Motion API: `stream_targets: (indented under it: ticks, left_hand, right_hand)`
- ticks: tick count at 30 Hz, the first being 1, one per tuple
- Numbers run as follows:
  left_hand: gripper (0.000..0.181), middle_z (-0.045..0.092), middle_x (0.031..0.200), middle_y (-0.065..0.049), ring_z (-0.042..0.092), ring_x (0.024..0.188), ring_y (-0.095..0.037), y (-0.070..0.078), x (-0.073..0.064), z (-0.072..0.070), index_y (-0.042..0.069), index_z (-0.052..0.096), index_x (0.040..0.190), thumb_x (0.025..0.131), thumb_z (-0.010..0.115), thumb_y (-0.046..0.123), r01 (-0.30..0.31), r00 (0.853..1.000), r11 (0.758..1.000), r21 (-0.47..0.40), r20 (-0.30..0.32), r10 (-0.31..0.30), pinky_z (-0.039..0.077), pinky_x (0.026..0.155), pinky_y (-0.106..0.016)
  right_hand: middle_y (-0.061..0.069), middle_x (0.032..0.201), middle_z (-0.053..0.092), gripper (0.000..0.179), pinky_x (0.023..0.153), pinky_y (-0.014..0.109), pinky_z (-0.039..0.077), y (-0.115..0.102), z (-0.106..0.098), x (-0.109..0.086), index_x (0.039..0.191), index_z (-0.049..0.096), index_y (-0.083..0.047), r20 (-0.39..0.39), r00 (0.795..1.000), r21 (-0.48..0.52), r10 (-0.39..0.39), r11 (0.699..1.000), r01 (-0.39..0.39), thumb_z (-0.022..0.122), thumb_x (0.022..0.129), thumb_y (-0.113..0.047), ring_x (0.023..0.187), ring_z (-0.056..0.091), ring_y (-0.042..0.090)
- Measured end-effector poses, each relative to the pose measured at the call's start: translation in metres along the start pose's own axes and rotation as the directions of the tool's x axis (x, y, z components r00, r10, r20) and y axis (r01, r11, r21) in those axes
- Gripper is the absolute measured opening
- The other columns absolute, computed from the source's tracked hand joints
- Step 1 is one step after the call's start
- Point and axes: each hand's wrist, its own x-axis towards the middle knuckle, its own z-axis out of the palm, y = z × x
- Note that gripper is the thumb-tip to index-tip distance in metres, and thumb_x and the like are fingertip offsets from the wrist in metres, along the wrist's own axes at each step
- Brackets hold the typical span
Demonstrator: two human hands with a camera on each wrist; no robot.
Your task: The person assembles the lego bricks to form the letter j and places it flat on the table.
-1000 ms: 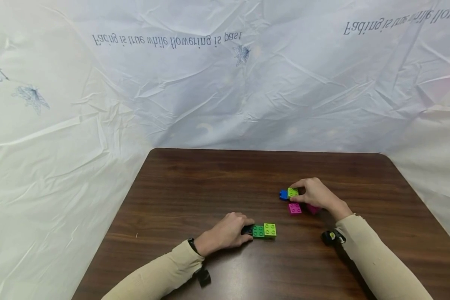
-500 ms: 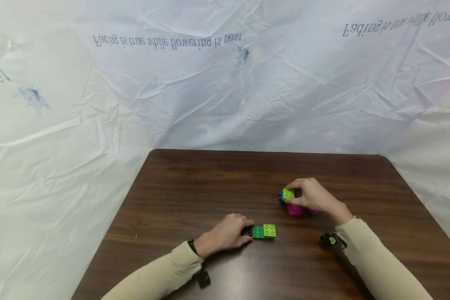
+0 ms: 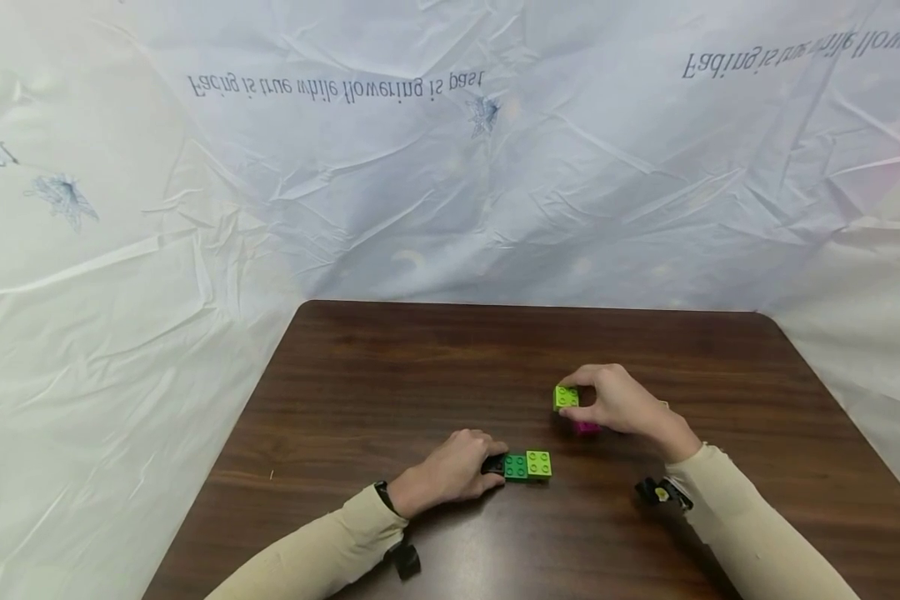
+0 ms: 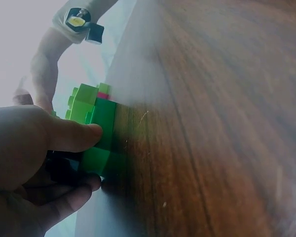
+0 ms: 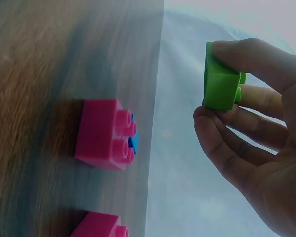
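Note:
My left hand [image 3: 453, 467] grips the black toy brick [image 3: 494, 464] at the left end of a short row on the table. Joined to it are a dark green brick [image 3: 516, 467] and a lime brick [image 3: 538, 464] standing higher at the right end. Between thumb and fingertips, my right hand [image 3: 621, 402] pinches another lime brick [image 5: 222, 84], raised above the tabletop. Below it sits a pink brick [image 5: 97, 133], with a blue brick [image 5: 133, 138] showing behind. In the head view the blue brick is hidden.
A second pink brick [image 5: 96, 226] lies by the first in the right wrist view. The brown wooden table [image 3: 390, 358] meets a wrinkled white sheet [image 3: 420, 200] with printed writing at its back and sides.
The right hand has lifted the lime brick away from beside the blue one and carried it left and slightly nearer. The left hand has stayed on the black brick.

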Motion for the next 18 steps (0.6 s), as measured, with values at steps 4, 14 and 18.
stream_targets:
  ticks: [4, 14, 18]
  left_hand:
    - [0.041, 0.071, 0.104, -0.003, 0.066, 0.093, -0.011, 0.000, 0.000, -0.001, 0.008, 0.068, 0.123, 0.088, 0.073, 0.030, -0.010, 1.000, 1.000, 0.007, -0.004, 0.010, 0.053, 0.077, -0.021]
    - [0.041, 0.072, 0.104, -0.003, 0.067, 0.094, -0.011, 0.000, 0.000, 0.002, 0.009, 0.068, 0.122, 0.088, 0.073, 0.031, 0.000, 1.000, 1.000, 0.008, -0.010, 0.000, 0.053, 0.076, -0.021]
    - [0.041, 0.072, 0.105, -0.003, 0.067, 0.094, -0.012, 0.001, 0.000, 0.002, 0.010, 0.068, 0.123, 0.088, 0.073, 0.030, 0.007, 1.000, 1.000, -0.002, 0.000, -0.007, 0.053, 0.076, -0.021]
  right_hand:
    - [-0.003, 0.100, 0.070, 0.030, 0.068, 0.028, 0.052, -0.008, -0.001, -0.002, 0.107, 0.073, -0.013, -0.012, 0.999, 0.006, -0.041, 0.999, 0.041, 0.078, 0.082, -0.030, 0.081, 0.061, 0.006]
    - [-0.003, 0.103, 0.069, 0.029, 0.060, 0.020, 0.047, -0.026, 0.000, -0.009, 0.109, 0.071, -0.014, -0.020, 0.994, 0.062, -0.105, 0.992, 0.106, 0.076, 0.085, -0.030, 0.067, 0.056, 0.005]
    - [-0.003, 0.104, 0.068, 0.030, 0.060, 0.020, 0.046, -0.032, 0.001, -0.011, 0.110, 0.071, -0.014, -0.012, 0.993, 0.072, -0.121, 0.990, 0.122, 0.076, 0.085, -0.030, 0.068, 0.058, 0.010]
